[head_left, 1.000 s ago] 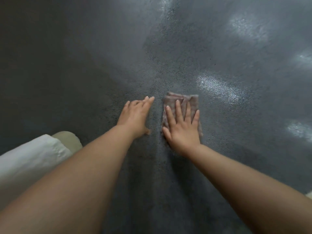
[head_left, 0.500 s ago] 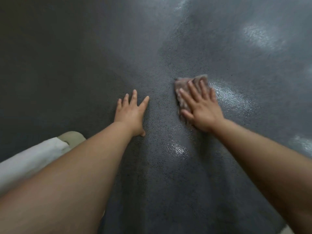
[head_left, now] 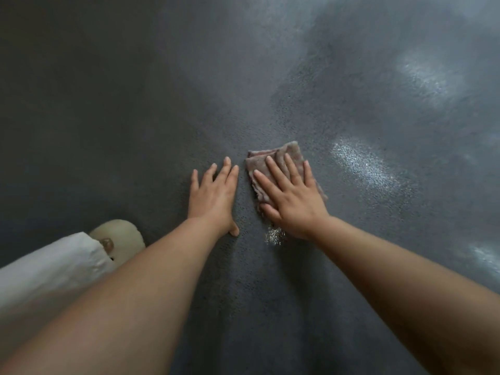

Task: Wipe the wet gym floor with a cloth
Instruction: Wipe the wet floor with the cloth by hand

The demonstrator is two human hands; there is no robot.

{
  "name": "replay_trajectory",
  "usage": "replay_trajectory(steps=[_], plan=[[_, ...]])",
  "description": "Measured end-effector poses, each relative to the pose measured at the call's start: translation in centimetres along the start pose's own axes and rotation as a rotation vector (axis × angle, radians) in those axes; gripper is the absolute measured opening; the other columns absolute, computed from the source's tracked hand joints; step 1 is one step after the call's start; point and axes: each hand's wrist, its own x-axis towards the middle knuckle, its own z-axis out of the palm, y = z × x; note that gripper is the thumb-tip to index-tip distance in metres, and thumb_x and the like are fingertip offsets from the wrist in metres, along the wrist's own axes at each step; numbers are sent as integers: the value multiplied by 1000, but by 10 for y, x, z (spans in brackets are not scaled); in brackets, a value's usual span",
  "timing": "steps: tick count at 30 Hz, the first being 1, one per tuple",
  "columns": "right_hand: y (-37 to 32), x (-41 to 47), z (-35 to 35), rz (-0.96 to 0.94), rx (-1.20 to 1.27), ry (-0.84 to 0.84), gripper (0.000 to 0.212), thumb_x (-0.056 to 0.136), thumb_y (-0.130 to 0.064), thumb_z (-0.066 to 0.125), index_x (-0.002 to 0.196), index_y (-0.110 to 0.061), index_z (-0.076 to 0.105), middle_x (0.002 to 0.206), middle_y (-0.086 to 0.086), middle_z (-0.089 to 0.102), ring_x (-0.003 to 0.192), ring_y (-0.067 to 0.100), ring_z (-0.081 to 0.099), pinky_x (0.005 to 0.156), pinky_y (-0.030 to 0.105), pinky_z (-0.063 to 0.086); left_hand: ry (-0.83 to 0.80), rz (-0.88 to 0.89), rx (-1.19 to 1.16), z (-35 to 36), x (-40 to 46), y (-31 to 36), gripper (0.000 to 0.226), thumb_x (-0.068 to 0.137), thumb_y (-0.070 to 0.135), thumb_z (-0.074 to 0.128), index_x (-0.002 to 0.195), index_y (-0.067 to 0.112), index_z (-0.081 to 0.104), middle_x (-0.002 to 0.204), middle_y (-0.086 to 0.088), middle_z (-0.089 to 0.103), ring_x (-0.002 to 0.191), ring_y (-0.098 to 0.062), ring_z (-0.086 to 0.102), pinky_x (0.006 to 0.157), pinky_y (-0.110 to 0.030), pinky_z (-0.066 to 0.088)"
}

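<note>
The dark gym floor glistens in a wet streak just right of the cloth, nearer my right hand. That hand presses flat, fingers spread, on the folded cloth. My left hand, just left of the cloth, lies open on bare floor.

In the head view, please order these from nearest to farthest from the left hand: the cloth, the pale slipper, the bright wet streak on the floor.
From the left hand:
1. Cloth, just to its right, under the right hand.
2. Pale slipper, lower left, beside the white trouser leg.
3. Bright wet streak, far right, beyond the cloth.
</note>
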Motion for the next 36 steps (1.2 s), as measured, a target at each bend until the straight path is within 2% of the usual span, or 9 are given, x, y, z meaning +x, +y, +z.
replay_trajectory(steps=[4, 6, 13, 19, 24, 27, 31, 33, 36], plan=[[29, 41, -17, 79, 38, -9, 68, 87, -59, 21, 150, -33, 15, 159, 3, 7, 146, 31, 1, 113, 53, -3, -22, -5, -8, -2, 3, 1, 135, 57, 52, 83, 150, 19, -9, 158, 1, -14, 146, -24, -3, 117, -46, 2], [42, 62, -27, 180, 58, -16, 64, 94, -56, 27, 150, -35, 5, 160, 0, -6, 145, 28, -11, 113, 51, -10, -34, -3, -15, -3, 4, 2, 135, 58, 50, 83, 150, 18, -9, 158, 1, -16, 146, -25, -3, 118, -46, 4], [95, 118, -55, 430, 173, -31, 63, 97, -52, 27, 151, -35, -1, 158, -1, -15, 144, 28, -18, 112, 54, -11, -52, -14, -109, -2, 4, 4, 132, 61, 39, 86, 150, 18, -8, 157, 3, -19, 145, -26, -5, 116, -51, 14], [86, 129, -58, 565, 216, -26, 62, 98, -49, 26, 151, -34, -2, 158, 2, -17, 143, 33, -19, 111, 59, -11, -44, -9, -130, -1, 6, 3, 132, 60, 38, 87, 150, 19, -8, 157, 4, -19, 145, -25, -6, 117, -52, 12], [34, 113, -50, 464, 206, -39, 62, 98, -49, 25, 151, -33, -4, 158, 4, -16, 142, 35, -20, 110, 59, -13, -44, 60, -128, -2, 4, -5, 132, 60, 45, 84, 151, 20, -8, 157, 5, -19, 146, -23, -5, 116, -48, 13], [-6, 94, -40, 365, 159, -56, 63, 97, -49, 24, 150, -33, -6, 158, 4, -17, 142, 34, -20, 109, 58, -14, 7, 152, -241, 0, 2, -25, 111, 74, 51, 71, 152, 19, 0, 158, 7, -14, 145, -18, 5, 115, -36, 18], [-60, 66, -30, 273, 138, -94, 65, 97, -51, 26, 150, -32, -5, 158, 6, -15, 143, 35, -17, 108, 58, -16, 225, 46, -447, 2, -6, -48, 68, 92, 13, 53, 150, 14, 18, 159, -1, -3, 141, -24, 20, 110, -34, 24], [-92, 45, -20, 173, 157, -82, 63, 94, -50, 25, 151, -31, 7, 159, 8, -4, 144, 36, -9, 107, 59, -15, 243, -89, -424, 4, -11, -55, 66, 90, 6, 46, 149, 14, 19, 158, -6, 1, 141, -25, 15, 111, -31, 20], [-133, 8, -5, -82, 142, -108, 65, 80, -49, 30, 138, -25, 48, 150, 10, 35, 140, 39, 23, 111, 62, 2, 211, -235, -418, 10, -21, -56, 58, 95, 14, 42, 148, 13, 18, 157, -9, 6, 142, -26, 12, 111, -32, 20]])
